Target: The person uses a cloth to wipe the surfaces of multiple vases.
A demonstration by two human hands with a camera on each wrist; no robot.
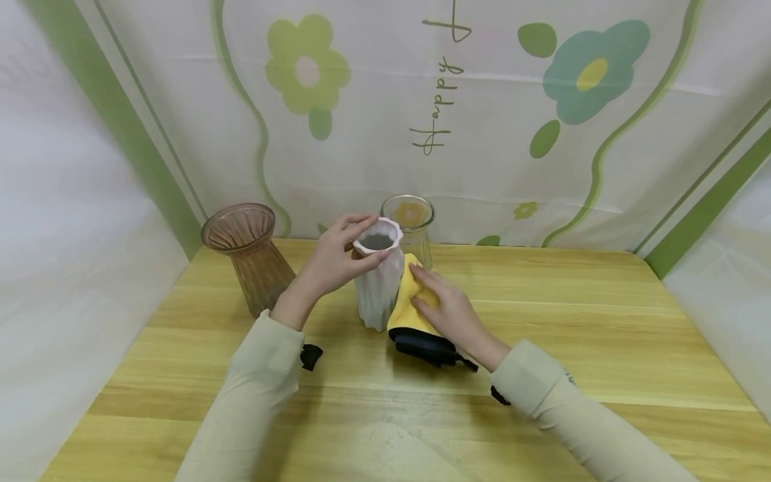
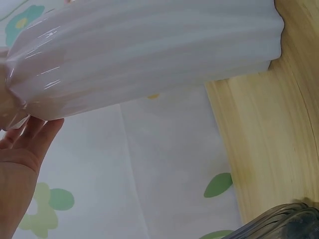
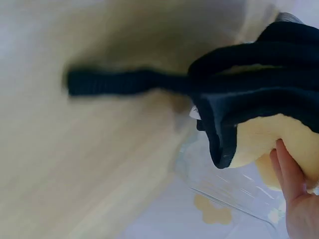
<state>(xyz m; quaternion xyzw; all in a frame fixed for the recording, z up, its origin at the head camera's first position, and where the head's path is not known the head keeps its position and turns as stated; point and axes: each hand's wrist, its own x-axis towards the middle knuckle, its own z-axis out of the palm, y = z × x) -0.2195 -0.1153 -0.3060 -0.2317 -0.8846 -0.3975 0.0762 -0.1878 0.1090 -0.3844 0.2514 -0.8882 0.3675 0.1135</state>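
In the head view a white fluted vase (image 1: 379,288) stands upright on the table, and my left hand (image 1: 336,258) grips its scalloped rim, thumb on the near side and fingers on the far side. The left wrist view shows the vase's glossy ribbed side (image 2: 149,55) and the fingertips of my left hand (image 2: 27,154) at its neck. On the vase's right, my right hand (image 1: 448,304) holds a yellow cloth (image 1: 405,304) with thick black edging against the side. A black strap (image 3: 124,82) trails from this cloth in the right wrist view.
A brown ribbed glass vase (image 1: 255,268) with a flared mouth stands on the left. Behind the white vase is a clear glass vase (image 1: 424,244), partly hidden. The wooden table (image 1: 602,321) meets a floral-printed curtain (image 1: 482,181) at its back edge.
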